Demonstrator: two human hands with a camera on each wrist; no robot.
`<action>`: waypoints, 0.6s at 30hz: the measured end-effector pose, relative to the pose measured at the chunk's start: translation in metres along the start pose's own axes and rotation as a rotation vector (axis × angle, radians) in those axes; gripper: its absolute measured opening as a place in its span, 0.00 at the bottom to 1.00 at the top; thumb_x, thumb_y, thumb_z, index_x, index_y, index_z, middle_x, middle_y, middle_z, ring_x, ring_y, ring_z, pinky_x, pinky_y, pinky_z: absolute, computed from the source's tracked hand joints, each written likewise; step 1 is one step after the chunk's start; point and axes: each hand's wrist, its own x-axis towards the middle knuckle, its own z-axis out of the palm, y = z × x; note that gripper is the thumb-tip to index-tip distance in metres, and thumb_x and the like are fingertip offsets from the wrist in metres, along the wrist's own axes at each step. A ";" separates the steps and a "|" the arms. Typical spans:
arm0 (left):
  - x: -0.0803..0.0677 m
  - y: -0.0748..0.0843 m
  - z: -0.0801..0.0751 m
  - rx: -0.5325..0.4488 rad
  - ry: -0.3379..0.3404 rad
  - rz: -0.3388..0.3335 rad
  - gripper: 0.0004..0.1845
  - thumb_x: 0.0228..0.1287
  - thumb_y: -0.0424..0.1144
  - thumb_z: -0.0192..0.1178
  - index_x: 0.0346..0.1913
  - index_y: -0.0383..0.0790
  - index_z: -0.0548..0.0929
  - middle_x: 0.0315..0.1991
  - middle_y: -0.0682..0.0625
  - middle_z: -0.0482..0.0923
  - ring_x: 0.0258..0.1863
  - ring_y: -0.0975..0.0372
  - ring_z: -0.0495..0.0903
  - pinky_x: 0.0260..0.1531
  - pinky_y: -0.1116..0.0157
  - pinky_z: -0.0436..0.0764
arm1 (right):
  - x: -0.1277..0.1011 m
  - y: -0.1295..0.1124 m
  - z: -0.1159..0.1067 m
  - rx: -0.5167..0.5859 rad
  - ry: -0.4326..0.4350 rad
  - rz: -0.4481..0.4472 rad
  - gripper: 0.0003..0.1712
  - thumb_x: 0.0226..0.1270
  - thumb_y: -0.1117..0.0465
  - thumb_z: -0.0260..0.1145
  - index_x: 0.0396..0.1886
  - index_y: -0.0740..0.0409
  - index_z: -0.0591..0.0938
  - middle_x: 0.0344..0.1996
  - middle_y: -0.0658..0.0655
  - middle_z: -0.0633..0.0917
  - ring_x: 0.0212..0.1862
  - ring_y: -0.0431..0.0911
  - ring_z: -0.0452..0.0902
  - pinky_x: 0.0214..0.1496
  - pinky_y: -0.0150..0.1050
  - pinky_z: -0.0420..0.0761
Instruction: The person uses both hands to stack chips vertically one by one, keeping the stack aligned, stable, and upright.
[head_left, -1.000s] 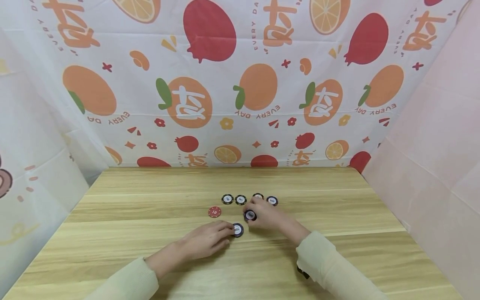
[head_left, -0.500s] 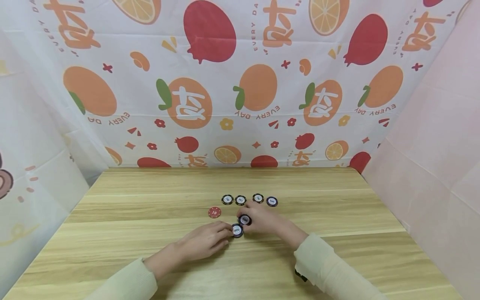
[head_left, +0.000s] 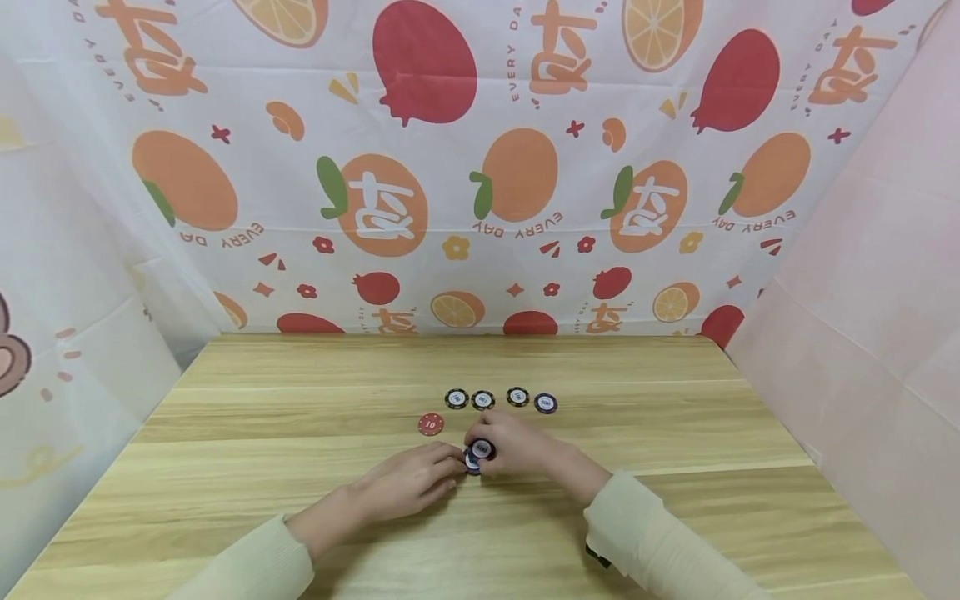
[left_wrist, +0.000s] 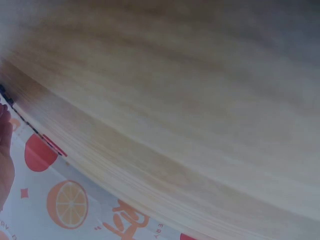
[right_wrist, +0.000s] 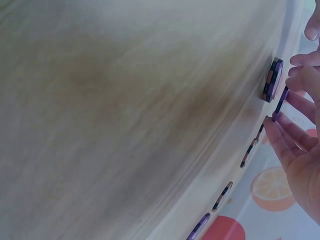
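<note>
In the head view my right hand (head_left: 517, 446) pinches a dark poker chip (head_left: 482, 450) by its edge, tilted over a small stack of dark poker chips (head_left: 472, 463). The right wrist view shows the held chip (right_wrist: 281, 104) edge-on between fingers and thumb, close beside the stack (right_wrist: 273, 80). My left hand (head_left: 411, 482) rests on the table with its fingertips at the stack's left edge, the fingers loosely bent. Only a sliver of a hand (left_wrist: 5, 160) shows in the left wrist view.
Behind the hands, two black chips (head_left: 457, 398) (head_left: 483, 400), another black chip (head_left: 517, 397) and a purple-edged 500 chip (head_left: 546, 403) lie in a row. A red 10 chip (head_left: 431, 424) lies left of the hands. A fruit-print curtain (head_left: 517, 275) hangs behind the wooden table (head_left: 300, 400).
My right hand has moved left and toward me with its chip, from beside the stack to over it. My left hand has stayed at the stack's edge.
</note>
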 end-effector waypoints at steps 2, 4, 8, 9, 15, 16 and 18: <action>0.000 0.000 0.000 0.000 -0.004 -0.006 0.10 0.58 0.34 0.59 0.43 0.37 0.80 0.45 0.47 0.76 0.47 0.58 0.75 0.50 0.62 0.74 | 0.000 -0.001 0.001 -0.002 0.002 -0.019 0.17 0.49 0.61 0.68 0.42 0.54 0.82 0.39 0.50 0.76 0.42 0.40 0.71 0.44 0.23 0.72; 0.000 0.001 -0.001 0.004 -0.006 -0.013 0.10 0.58 0.34 0.59 0.43 0.37 0.81 0.45 0.47 0.76 0.46 0.59 0.75 0.50 0.63 0.75 | 0.001 -0.002 0.002 -0.009 -0.001 -0.029 0.17 0.49 0.61 0.68 0.43 0.54 0.81 0.39 0.49 0.75 0.42 0.38 0.71 0.44 0.22 0.71; 0.000 0.001 -0.002 0.013 -0.001 -0.021 0.09 0.58 0.35 0.60 0.41 0.38 0.81 0.43 0.48 0.77 0.44 0.60 0.76 0.48 0.64 0.76 | 0.001 -0.004 0.004 0.011 -0.007 -0.022 0.18 0.49 0.62 0.67 0.43 0.55 0.81 0.39 0.50 0.75 0.42 0.38 0.71 0.43 0.21 0.71; 0.000 0.001 -0.003 0.017 0.000 -0.021 0.09 0.58 0.35 0.60 0.41 0.38 0.81 0.43 0.48 0.77 0.44 0.60 0.76 0.48 0.64 0.76 | 0.001 -0.005 0.004 0.013 -0.008 -0.019 0.18 0.49 0.62 0.67 0.43 0.55 0.81 0.39 0.49 0.75 0.41 0.38 0.71 0.43 0.21 0.71; 0.000 0.000 -0.004 0.032 0.008 0.000 0.10 0.57 0.34 0.60 0.42 0.38 0.81 0.43 0.48 0.77 0.44 0.60 0.76 0.48 0.64 0.76 | 0.001 -0.007 0.004 0.010 -0.011 -0.026 0.17 0.49 0.62 0.68 0.43 0.54 0.81 0.37 0.49 0.75 0.40 0.36 0.70 0.41 0.20 0.70; 0.000 0.000 -0.004 0.034 0.012 0.007 0.10 0.56 0.34 0.60 0.43 0.37 0.81 0.43 0.48 0.77 0.45 0.60 0.76 0.48 0.64 0.75 | 0.001 -0.007 0.004 0.008 -0.012 -0.029 0.17 0.49 0.62 0.68 0.42 0.54 0.81 0.37 0.49 0.75 0.39 0.36 0.70 0.41 0.20 0.70; 0.000 -0.001 -0.004 0.039 0.018 0.026 0.12 0.55 0.34 0.61 0.43 0.37 0.81 0.44 0.47 0.77 0.45 0.59 0.76 0.49 0.64 0.75 | 0.002 -0.008 0.004 0.007 -0.014 -0.031 0.17 0.49 0.62 0.68 0.42 0.54 0.82 0.37 0.49 0.75 0.39 0.36 0.71 0.41 0.20 0.70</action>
